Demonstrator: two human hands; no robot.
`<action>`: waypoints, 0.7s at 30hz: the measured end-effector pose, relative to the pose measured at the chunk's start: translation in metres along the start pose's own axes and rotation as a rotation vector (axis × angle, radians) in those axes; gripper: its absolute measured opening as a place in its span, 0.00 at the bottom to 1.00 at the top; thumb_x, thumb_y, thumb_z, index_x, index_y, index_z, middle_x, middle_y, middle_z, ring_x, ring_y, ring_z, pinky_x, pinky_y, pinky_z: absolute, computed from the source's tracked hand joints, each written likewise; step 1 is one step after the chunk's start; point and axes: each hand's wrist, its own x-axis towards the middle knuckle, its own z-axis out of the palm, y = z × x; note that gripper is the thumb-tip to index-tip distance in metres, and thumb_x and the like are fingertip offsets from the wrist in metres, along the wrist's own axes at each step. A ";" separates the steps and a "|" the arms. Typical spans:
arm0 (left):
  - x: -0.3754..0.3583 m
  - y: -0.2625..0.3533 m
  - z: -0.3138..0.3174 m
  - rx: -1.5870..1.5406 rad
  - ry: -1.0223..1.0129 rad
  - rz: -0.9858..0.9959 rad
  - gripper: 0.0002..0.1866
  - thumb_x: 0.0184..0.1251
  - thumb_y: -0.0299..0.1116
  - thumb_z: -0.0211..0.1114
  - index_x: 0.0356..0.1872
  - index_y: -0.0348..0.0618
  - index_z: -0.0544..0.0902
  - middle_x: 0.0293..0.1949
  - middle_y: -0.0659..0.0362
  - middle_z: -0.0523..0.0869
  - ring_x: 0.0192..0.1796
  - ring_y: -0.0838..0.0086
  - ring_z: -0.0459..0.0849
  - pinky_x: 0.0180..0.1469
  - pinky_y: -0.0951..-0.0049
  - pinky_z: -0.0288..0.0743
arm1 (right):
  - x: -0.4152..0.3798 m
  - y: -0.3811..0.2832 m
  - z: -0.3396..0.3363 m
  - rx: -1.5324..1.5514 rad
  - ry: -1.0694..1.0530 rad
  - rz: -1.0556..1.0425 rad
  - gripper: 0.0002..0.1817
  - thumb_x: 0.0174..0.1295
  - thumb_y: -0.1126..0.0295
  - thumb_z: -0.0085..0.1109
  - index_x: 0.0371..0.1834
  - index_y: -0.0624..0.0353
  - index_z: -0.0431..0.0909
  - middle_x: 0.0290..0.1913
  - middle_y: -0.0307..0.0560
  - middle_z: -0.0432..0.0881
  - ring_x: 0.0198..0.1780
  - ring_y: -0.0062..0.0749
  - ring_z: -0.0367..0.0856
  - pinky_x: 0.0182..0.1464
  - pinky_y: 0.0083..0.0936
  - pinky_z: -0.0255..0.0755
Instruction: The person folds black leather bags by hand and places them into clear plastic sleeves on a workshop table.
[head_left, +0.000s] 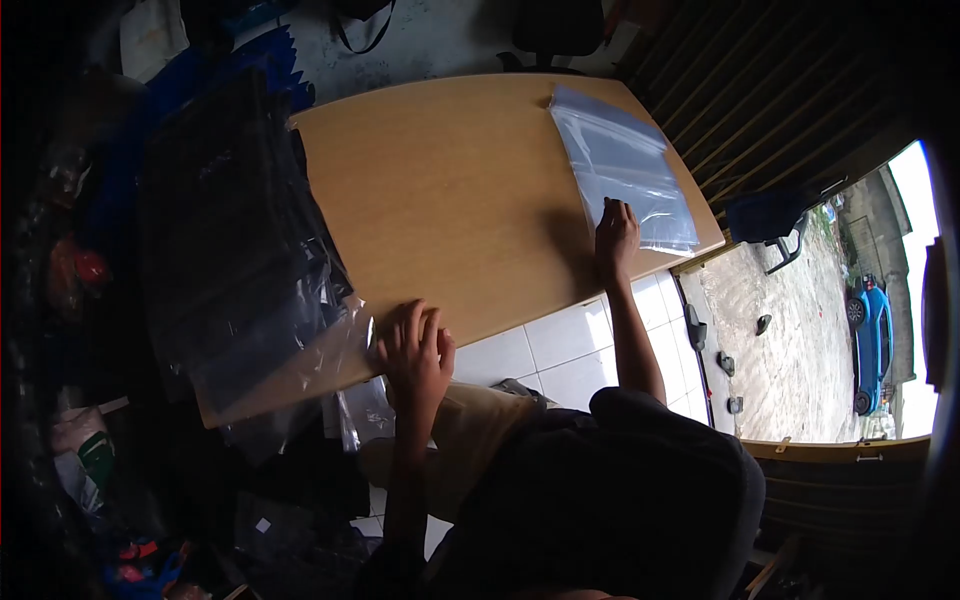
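A flat stack of clear plastic bags (630, 170) lies at the right end of a wooden table (430, 190). My right hand (618, 232) is over the near left corner of this stack, fingers curled together; whether a layer of plastic is pinched in them is hidden. At the table's near edge, my left hand (415, 350) rests with its fingers apart and slightly bent, holding nothing. Just left of it, a loose clear plastic edge (345, 335) sticks out from a thick pile of dark plastic sheets or bags (220, 210).
A dark office chair (557, 28) stands behind the table. Slatted shutters (730, 90) border an open doorway on the right, with shoes (725, 363) on the ground and a blue car (872, 345) outside. Clutter crowds the dark left side. White floor tiles (570, 340) show below the table edge.
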 end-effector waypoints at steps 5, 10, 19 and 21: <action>-0.013 0.016 0.016 0.063 0.097 -0.054 0.17 0.65 0.37 0.58 0.54 0.51 0.79 0.62 0.62 0.76 0.62 0.65 0.74 0.59 0.57 0.62 | -0.004 0.026 0.008 0.374 0.041 0.158 0.06 0.67 0.72 0.54 0.42 0.60 0.80 0.33 0.52 0.86 0.35 0.50 0.85 0.34 0.41 0.74; -0.030 0.040 0.022 0.071 0.194 -0.127 0.19 0.66 0.36 0.57 0.59 0.52 0.77 0.66 0.61 0.74 0.69 0.63 0.69 0.63 0.58 0.58 | -0.003 0.052 -0.001 0.655 -0.040 0.108 0.14 0.59 0.79 0.58 0.49 0.57 0.80 0.35 0.52 0.87 0.36 0.45 0.87 0.39 0.36 0.77; -0.057 0.054 0.017 0.155 0.080 -0.184 0.30 0.61 0.37 0.62 0.68 0.55 0.69 0.73 0.59 0.64 0.75 0.59 0.60 0.60 0.52 0.68 | 0.046 0.080 -0.018 0.548 -0.110 0.109 0.17 0.62 0.62 0.63 0.23 0.65 0.80 0.23 0.58 0.82 0.28 0.53 0.83 0.30 0.37 0.74; -0.054 0.053 0.017 0.109 0.092 -0.174 0.31 0.61 0.36 0.62 0.68 0.54 0.69 0.73 0.59 0.64 0.76 0.59 0.59 0.61 0.51 0.67 | 0.065 0.087 -0.020 0.465 -0.053 0.022 0.18 0.64 0.62 0.62 0.22 0.66 0.78 0.21 0.59 0.80 0.26 0.55 0.82 0.29 0.38 0.72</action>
